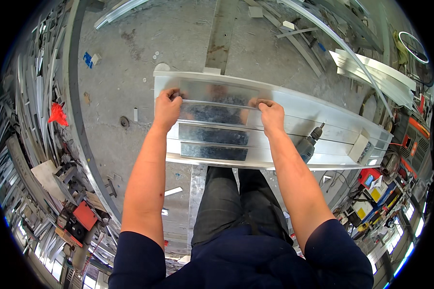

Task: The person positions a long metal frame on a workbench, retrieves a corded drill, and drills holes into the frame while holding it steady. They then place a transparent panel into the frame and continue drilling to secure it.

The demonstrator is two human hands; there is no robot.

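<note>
A long white metal panel with raised lengthwise ribs lies across in front of me. Several shiny galvanized metal plates sit between the ribs on its left half. The farthest metal plate is pinched at its left end by my left hand, with thumb and fingers together. At the same plate's right end, my right hand is closed in a similar pinch. Whether this plate rests fully on the panel I cannot tell. To the right of my right forearm, a cordless drill lies on the panel, its chuck pointing away.
Near the panel's right end stands a small box of hardware. A grey steel beam runs along the left, beside stacked metal profiles. An orange-and-grey machine and a cluttered tool area are at right.
</note>
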